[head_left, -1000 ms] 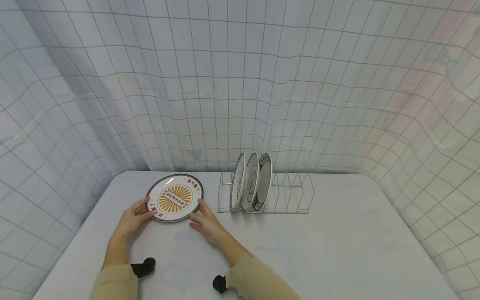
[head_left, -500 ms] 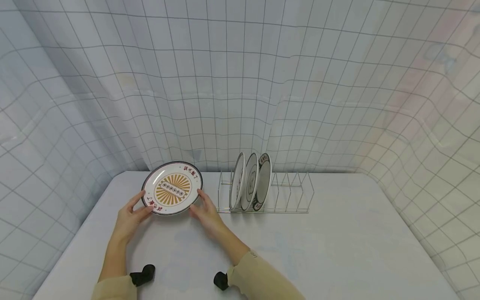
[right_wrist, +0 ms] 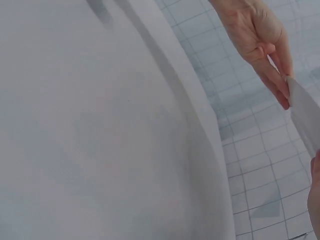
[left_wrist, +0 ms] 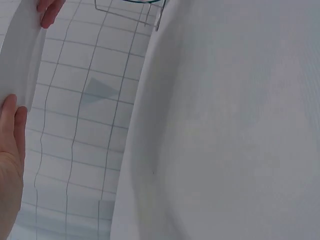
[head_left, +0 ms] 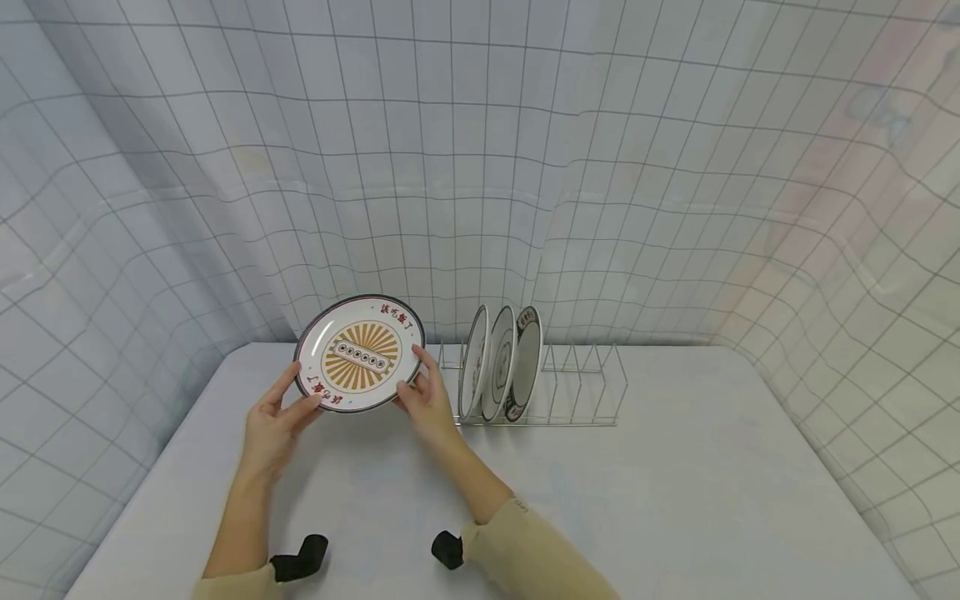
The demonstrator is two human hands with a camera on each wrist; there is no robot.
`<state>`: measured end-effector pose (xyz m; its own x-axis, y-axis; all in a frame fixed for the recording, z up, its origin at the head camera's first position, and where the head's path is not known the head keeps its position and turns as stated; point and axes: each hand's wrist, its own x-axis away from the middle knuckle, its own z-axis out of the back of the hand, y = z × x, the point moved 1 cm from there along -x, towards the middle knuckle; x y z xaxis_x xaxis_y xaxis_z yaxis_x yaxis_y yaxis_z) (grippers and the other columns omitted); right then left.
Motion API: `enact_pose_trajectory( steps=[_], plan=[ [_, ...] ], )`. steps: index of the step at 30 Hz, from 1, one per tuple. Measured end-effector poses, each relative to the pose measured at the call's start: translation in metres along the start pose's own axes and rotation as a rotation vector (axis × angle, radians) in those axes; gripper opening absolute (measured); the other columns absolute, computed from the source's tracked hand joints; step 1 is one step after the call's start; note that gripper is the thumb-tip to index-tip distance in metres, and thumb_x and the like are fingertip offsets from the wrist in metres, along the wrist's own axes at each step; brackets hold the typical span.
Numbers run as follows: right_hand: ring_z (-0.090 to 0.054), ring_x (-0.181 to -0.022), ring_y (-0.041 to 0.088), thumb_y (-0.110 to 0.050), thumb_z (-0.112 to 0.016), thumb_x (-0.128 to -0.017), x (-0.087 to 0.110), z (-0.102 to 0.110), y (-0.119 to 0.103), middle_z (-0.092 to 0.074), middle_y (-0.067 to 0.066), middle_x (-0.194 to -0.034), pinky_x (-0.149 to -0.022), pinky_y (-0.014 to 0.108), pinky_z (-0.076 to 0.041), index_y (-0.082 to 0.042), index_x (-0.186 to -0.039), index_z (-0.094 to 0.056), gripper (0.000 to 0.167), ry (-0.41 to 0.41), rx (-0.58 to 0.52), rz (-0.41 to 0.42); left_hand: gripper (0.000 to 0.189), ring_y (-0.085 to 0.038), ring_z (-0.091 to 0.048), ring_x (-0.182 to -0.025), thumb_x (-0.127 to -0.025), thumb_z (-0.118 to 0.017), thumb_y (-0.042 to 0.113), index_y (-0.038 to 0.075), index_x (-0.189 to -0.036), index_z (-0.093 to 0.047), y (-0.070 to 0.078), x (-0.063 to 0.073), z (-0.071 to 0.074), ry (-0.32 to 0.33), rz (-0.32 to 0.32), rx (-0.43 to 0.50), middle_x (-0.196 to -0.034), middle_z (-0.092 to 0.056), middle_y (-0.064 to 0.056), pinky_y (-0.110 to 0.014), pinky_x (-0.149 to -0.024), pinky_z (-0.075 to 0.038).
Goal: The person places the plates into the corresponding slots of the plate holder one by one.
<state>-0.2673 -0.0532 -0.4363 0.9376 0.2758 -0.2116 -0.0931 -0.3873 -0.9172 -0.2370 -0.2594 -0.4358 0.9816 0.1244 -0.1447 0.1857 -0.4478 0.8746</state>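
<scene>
A white plate (head_left: 360, 310) with a dark rim, an orange sunburst and red lettering is held up above the table, its face tilted toward the head camera. My left hand (head_left: 272, 429) pinches its lower left edge, thumb on the face and fingers behind. At the lower right edge my right hand (head_left: 431, 408) grips it the same way. The left wrist view shows the plate's white underside (left_wrist: 20, 55) with left-hand fingers (left_wrist: 12, 122) against it. In the right wrist view the left hand (right_wrist: 257, 37) holds the plate's edge (right_wrist: 304, 112), and part of the right hand (right_wrist: 315, 187) appears.
A wire dish rack (head_left: 573, 392) stands at the back middle of the white table (head_left: 675, 483). Its left slots hold three upright plates: one (head_left: 475, 367), a second (head_left: 500, 367) and a third (head_left: 527, 362). A gridded white curtain (head_left: 480, 167) hangs behind and at both sides.
Both hands have lifted the plate off the table and tilted its face up toward the camera. It has lately shifted right, nearer the rack. The racked plates have stayed put.
</scene>
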Motion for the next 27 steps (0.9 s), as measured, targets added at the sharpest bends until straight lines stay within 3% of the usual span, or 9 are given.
enact_pose_trajectory(
  steps=[5, 8, 11, 13, 17, 21, 27],
  plan=[
    [-0.057, -0.095, 0.013, 0.006, -0.040, -0.094, 0.003, 0.008, -0.016, -0.049, 0.022, -0.124, -0.082, 0.023, -0.051, -0.023, -0.143, -0.023, 0.060, -0.008, -0.089, -0.025, 0.068, -0.009, -0.063, -0.087, -0.084, -0.049, -0.019, 0.005, -0.143, -0.025, -0.002, 0.001, -0.017, -0.016, 0.002, 0.088, -0.152, -0.002, -0.007, -0.020, -0.077, -0.053],
    [-0.058, -0.093, 0.012, 0.008, -0.040, -0.093, 0.006, 0.012, -0.028, -0.046, 0.020, -0.124, -0.077, 0.021, -0.052, -0.025, -0.143, -0.023, 0.062, -0.007, -0.144, -0.030, 0.067, -0.010, -0.064, -0.088, -0.084, -0.048, -0.020, 0.003, -0.143, -0.027, -0.003, 0.000, -0.028, -0.028, -0.014, 0.100, -0.145, -0.022, -0.010, -0.021, -0.076, -0.054],
    [-0.058, -0.092, 0.013, 0.010, -0.041, -0.092, 0.010, 0.018, -0.040, -0.045, 0.019, -0.125, -0.074, 0.021, -0.053, -0.024, -0.143, -0.023, 0.063, -0.005, -0.161, 0.000, 0.064, -0.010, -0.064, -0.087, -0.084, -0.049, -0.019, 0.003, -0.142, -0.031, -0.005, 0.000, -0.039, -0.044, -0.032, 0.084, -0.127, -0.047, -0.006, -0.022, -0.076, -0.054],
    [-0.056, -0.092, 0.013, 0.010, -0.042, -0.092, 0.013, 0.022, -0.048, -0.044, 0.017, -0.126, -0.074, 0.021, -0.053, -0.022, -0.143, -0.023, 0.063, -0.007, -0.149, 0.040, 0.061, -0.010, -0.064, -0.088, -0.085, -0.050, -0.017, 0.004, -0.140, -0.034, -0.007, -0.001, -0.047, -0.060, -0.035, 0.066, -0.116, -0.055, -0.004, -0.022, -0.077, -0.053],
    [-0.054, -0.095, 0.014, 0.010, -0.044, -0.090, 0.018, 0.031, -0.065, -0.042, 0.017, -0.128, -0.076, 0.023, -0.053, -0.019, -0.143, -0.024, 0.063, -0.005, -0.104, 0.133, 0.056, -0.009, -0.061, -0.096, -0.087, -0.051, -0.012, 0.006, -0.138, -0.034, -0.009, -0.004, -0.064, -0.087, -0.055, 0.000, -0.125, -0.045, -0.001, -0.022, -0.082, -0.052],
    [-0.053, -0.098, 0.015, 0.010, -0.045, -0.090, 0.024, 0.047, -0.085, -0.039, 0.017, -0.133, -0.077, 0.023, -0.053, -0.019, -0.142, -0.024, 0.063, 0.037, -0.031, 0.228, 0.051, -0.013, -0.055, -0.107, -0.090, -0.051, -0.004, 0.005, -0.135, -0.028, -0.018, -0.009, -0.076, -0.116, -0.084, -0.098, -0.134, -0.032, -0.007, -0.028, -0.087, -0.051],
    [-0.052, -0.101, 0.017, 0.008, -0.046, -0.090, 0.032, 0.083, -0.123, -0.040, 0.014, -0.131, -0.080, 0.023, -0.052, -0.022, -0.141, -0.027, 0.062, 0.159, 0.010, 0.364, 0.054, -0.032, -0.043, -0.122, -0.091, -0.055, 0.002, 0.000, -0.138, -0.029, -0.046, -0.016, -0.081, -0.250, -0.102, -0.362, -0.138, -0.032, -0.015, -0.024, -0.088, -0.049]
  ],
)
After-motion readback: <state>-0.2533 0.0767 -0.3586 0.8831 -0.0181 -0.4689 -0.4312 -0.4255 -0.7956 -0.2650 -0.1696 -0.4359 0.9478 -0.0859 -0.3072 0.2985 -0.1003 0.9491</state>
